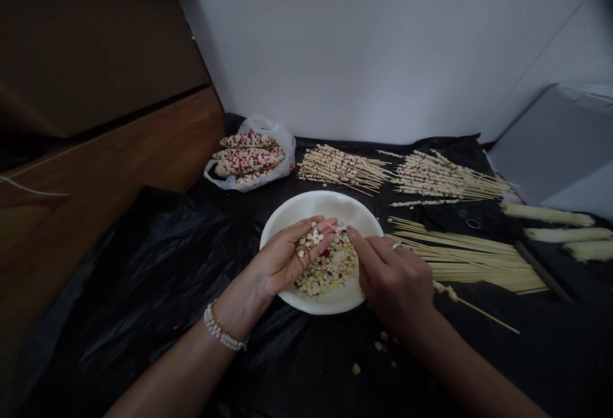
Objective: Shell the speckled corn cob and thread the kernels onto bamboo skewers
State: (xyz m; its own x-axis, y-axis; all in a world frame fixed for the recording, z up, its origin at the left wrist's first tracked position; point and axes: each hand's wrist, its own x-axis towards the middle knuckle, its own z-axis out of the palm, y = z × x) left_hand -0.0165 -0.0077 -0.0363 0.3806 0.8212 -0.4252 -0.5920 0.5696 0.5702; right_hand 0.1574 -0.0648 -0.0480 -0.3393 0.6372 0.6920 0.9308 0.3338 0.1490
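Observation:
My left hand [292,255] is cupped palm up over a white bowl [282,210], with several pale corn kernels [313,237] in its palm and fingers. More loose kernels [330,274], cream with some dark red, lie in the bowl below. My right hand [395,271], a ring on one finger, is closed at the bowl's right rim, its fingertips close to the left fingers. A thin skewer [483,314] with kernels threaded on it sticks out behind the right hand, which appears to grip it. The hand hides its front part.
Behind the bowl, a plastic bag [287,150] holds red-and-cream corn cobs [249,156]. Two piles of kernel-threaded skewers [340,166] [431,175] lie to its right. Bare skewers [479,255] and stripped cobs [550,216] lie at right. Stray kernels [380,344] dot the black plastic sheet [158,265].

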